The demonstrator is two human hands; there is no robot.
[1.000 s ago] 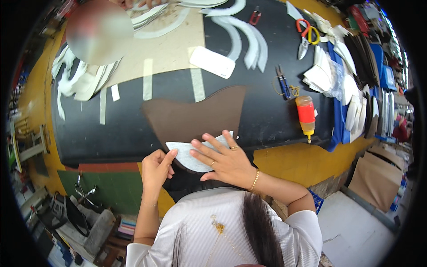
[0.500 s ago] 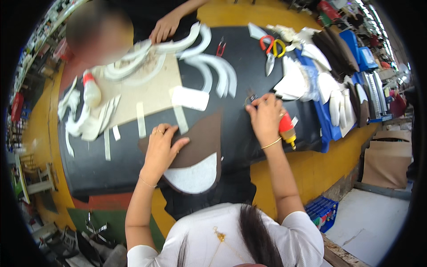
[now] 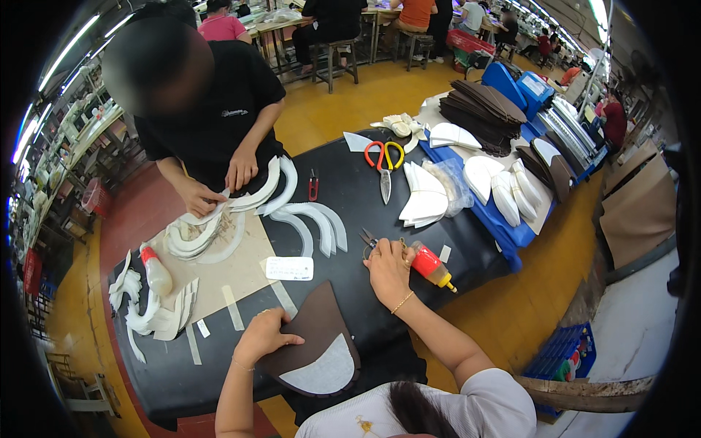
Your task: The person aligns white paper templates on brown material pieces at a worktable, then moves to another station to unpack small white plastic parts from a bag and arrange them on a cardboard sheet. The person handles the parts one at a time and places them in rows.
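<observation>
A dark brown shaped piece (image 3: 315, 315) with a white patch (image 3: 321, 369) at its rounded end lies on the black-covered table before me. My left hand (image 3: 264, 336) rests at its left edge, thumb stretched over the brown surface and apart from the fingers. My right hand (image 3: 390, 274) is farther right, its fingers closed over a small pair of scissors (image 3: 370, 239); the pointed blades stick out past the fingertips, and the grip is partly hidden. Beside that hand lies a red bottle with a yellow nozzle (image 3: 431, 266).
Across the table (image 3: 219, 383), a co-worker's hands (image 3: 208, 198) handle curved white strips on a beige board (image 3: 252, 252). Larger scissors with red and yellow handles (image 3: 385, 171), red snips (image 3: 313, 185) and a white card (image 3: 289, 269) lie beyond my hands. White piece stacks (image 3: 423, 193) stand right.
The view has tilted up, showing more of the co-worker and the room. My left hand stays at the brown piece, and my right hand stays over the small scissors.
</observation>
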